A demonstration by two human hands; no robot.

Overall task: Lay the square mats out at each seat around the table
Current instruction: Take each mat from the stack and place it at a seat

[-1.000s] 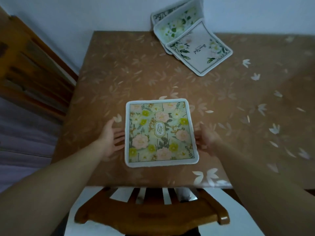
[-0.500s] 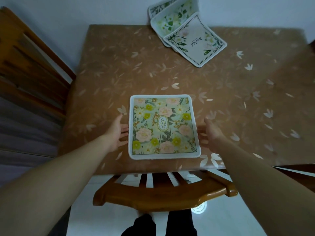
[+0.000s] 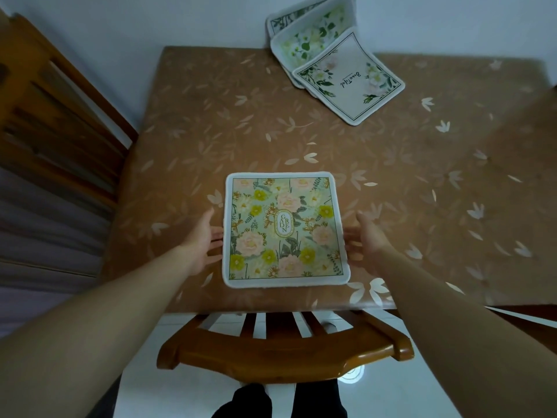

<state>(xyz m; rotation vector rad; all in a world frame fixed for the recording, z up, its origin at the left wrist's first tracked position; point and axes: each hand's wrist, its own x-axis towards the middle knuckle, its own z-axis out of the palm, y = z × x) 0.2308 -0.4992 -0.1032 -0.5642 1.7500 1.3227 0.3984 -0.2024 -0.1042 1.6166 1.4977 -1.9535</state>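
The floral mat [image 3: 284, 229] now lies square at the near seat (it sat askew a second ago) — both hands, left hand [image 3: 202, 238] and right hand [image 3: 369, 238], flank it open-palmed. That seat looks done — the remaining mats [image 3: 331, 61] wait stacked at the table's [image 3: 211, 122] far edge.

I take this for a home dining corner — a square table [image 3: 211, 122] under a brown leaf-print cover is pushed against a plain pale wall [image 3: 150, 19] at 12 o'clock, a wooden slat-back chair [image 3: 283, 354] is tucked in at 6 o'clock, and floral mats [image 3: 346, 82] are piled at 1 o'clock.
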